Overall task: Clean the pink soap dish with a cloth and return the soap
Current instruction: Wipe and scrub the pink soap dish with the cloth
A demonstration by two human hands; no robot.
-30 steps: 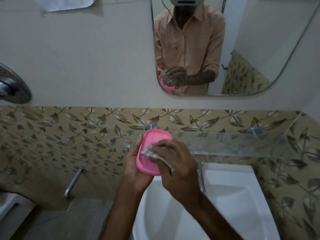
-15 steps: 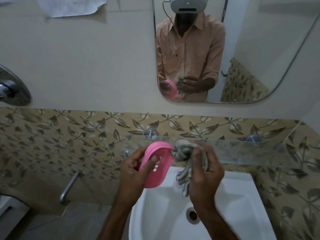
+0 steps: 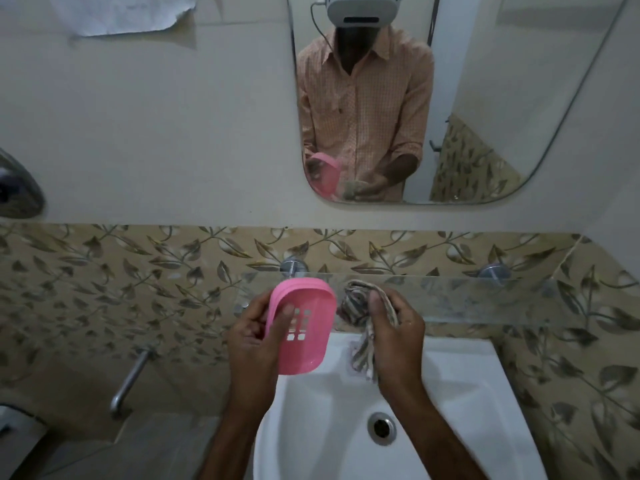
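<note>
Wiping step: left hand [image 3: 256, 337] grips dish [image 3: 301, 327], slotted face toward camera; right hand [image 3: 398, 337] clutches bunched cloth [image 3: 356, 303] just right of it. Next: press cloth onto dish.

- Dim, flat light; the white sink [image 3: 311, 427] is the brightest thing before me.
- A soft grey shadow lies in the sink under my pink soap dish [image 3: 301, 327], whose slots read sharp.
- Above the sink, my cloth [image 3: 356, 303] looks slightly smeared.
- Left of the sink, the floor [image 3: 156, 452] is murky and grainy.
- Above the sink, the tile band [image 3: 138, 271] bows with the wide lens.
</note>
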